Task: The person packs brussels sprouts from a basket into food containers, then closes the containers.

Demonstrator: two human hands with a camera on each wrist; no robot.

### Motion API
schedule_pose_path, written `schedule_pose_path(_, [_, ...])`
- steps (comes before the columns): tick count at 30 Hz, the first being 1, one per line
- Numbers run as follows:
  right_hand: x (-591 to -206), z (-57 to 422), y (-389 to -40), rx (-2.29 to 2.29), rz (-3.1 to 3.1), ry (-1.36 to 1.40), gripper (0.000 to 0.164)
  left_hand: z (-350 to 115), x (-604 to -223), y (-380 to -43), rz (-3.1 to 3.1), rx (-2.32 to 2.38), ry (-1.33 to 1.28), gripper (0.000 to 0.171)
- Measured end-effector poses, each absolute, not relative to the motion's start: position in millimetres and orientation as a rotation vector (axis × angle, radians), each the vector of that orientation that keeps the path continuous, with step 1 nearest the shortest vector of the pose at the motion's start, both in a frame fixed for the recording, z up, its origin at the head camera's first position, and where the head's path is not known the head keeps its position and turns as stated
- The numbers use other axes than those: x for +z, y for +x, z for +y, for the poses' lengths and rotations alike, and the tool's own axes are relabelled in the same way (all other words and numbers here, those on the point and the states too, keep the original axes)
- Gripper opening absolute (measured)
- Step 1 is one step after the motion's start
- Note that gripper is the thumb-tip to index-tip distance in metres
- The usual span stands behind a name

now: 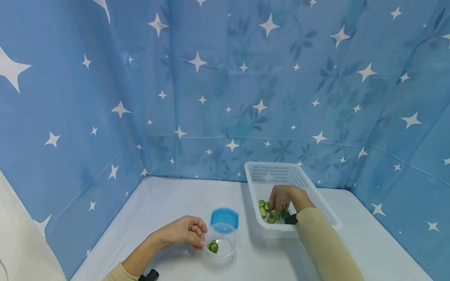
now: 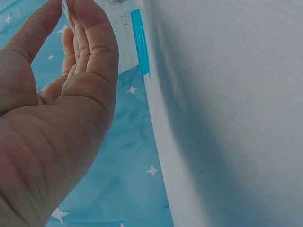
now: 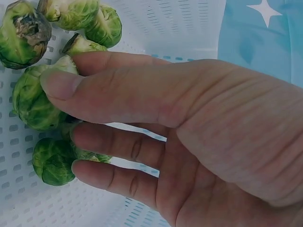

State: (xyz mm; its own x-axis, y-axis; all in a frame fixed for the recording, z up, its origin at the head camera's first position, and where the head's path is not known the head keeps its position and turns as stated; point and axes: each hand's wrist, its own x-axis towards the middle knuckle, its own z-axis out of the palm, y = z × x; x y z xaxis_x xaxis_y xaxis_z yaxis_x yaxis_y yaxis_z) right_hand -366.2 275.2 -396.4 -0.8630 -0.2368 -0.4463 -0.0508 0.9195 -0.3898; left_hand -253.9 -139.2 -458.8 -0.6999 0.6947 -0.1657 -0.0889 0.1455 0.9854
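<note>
In the head view my left hand [image 1: 185, 232] pinches the rim of a clear round plastic tub [image 1: 230, 251] between thumb and fingers. One green Brussels sprout [image 1: 213, 246] lies in the tub, against its left side. My right hand [image 1: 282, 196] reaches down into a white plastic basket [image 1: 250, 183]. There, thumb and forefinger pinch a Brussels sprout [image 3: 35, 101], seen close in the right wrist view. Other sprouts [image 3: 54, 161] lie around it on the slotted basket floor, one with a browned end [image 3: 31, 29]. The left wrist view shows the palm, the fingertips cut off at the top.
A blue lid [image 1: 224, 214] lies flat on the white table [image 1: 183, 195] just behind the tub. The basket stands to the right, near the back edge. Blue star-patterned curtains [image 1: 218, 117] hang behind and at both sides.
</note>
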Motion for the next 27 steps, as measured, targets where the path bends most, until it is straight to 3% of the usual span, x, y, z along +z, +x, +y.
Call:
schedule_pose_path(13, [-392.4,277.0,-364.0,-0.488,2.564,-0.325,0.019,-138.8,-457.9,-252.6,1.815,1.62,0.574,0.045])
schedule_pose_path(27, [-387.1,284.0,-369.6,-0.823,2.471,-0.354,0.014,-137.5,-457.7,-252.5,1.801,1.632,0.581,0.044])
